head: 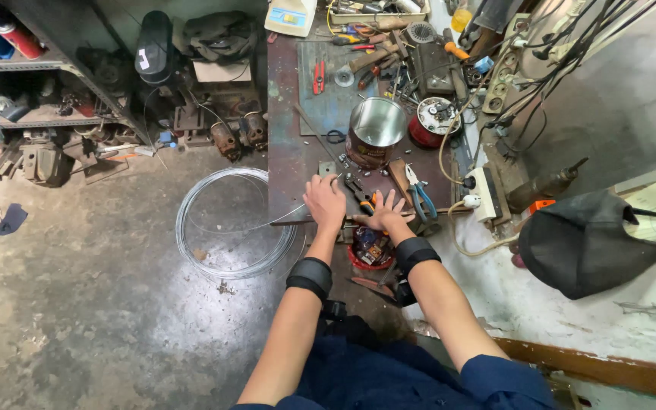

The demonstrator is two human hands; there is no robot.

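My left hand (325, 202) is closed over the end of a thin steel wire (298, 216) at the near edge of a dark metal workbench (290, 152). The wire runs left off the bench and down to a loose coil (229, 224) lying on the concrete floor. My right hand (386, 215) rests beside it with fingers spread, lying over orange-handled pliers (364, 200) on the bench edge; whether it grips them is hard to tell. Both wrists wear black bands.
A shiny metal can (373, 129), blue-handled pliers (421, 196), red cutters (318, 76) and several loose tools crowd the bench. A red pot of parts (370, 249) sits below its edge. A white power strip (484, 193) and a black cap (590, 243) lie right; cluttered shelves (39, 114) stand left.
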